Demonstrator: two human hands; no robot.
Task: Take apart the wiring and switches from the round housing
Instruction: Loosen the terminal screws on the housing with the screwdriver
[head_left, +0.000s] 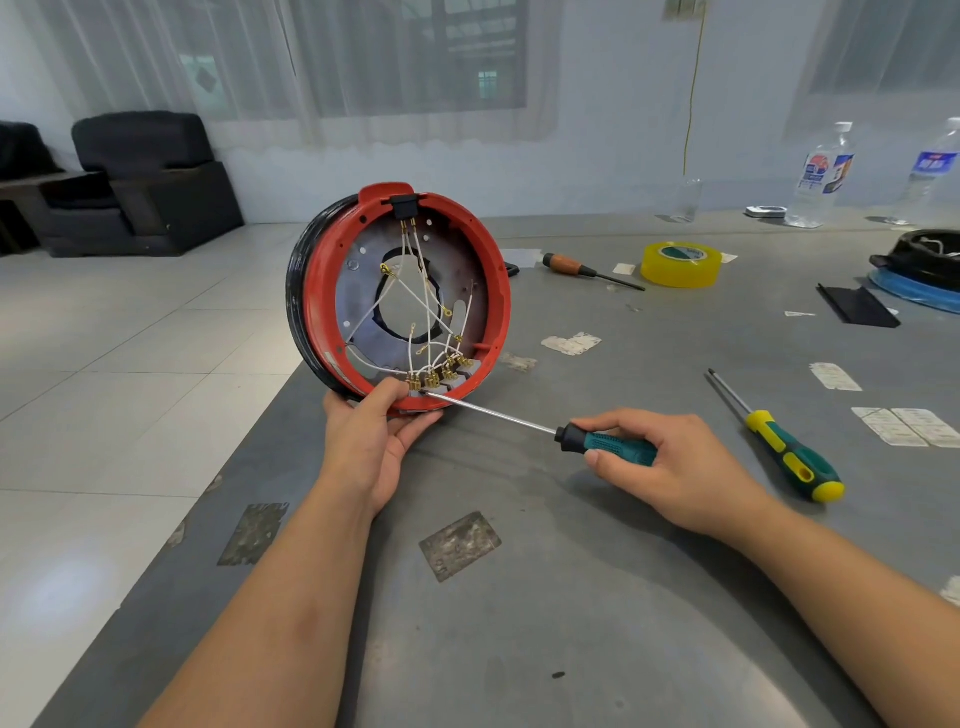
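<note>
at the near left edge of the grey counter (597, 597) we see the round housing (498, 291) standing on its rim, a red ring with a black band behind it, its open side turned toward us. our left hand (374, 441) grips its lower rim, thumb curled over the red edge and the fingers (421, 422) wrapped underneath. inside, thin white wires (423, 306) with brass ends cross over a metal plate with a large hole in the middle, running from a black connector (403, 206) at the top down to a row of grey switches (441, 379) along the bottom of the ring. our right hand (675, 467) is clenched around the teal handle of a screwdriver (613, 444), whose bare metal shaft reaches left, its tip touching the leftmost switch just beside our left thumb. to the right on the counter lies a second screwdriver (789, 457) with a green and yellow handle, well apart from the housing. farther back we see a wooden-handled screwdriver (563, 264), a roll of yellow tape (680, 265) just beside its tip, two clear water bottles (823, 171) near the far edge, and a black and blue object (919, 270) at the right border. a dark armchair (145, 182) stands on the tiled floor to the left.
</note>
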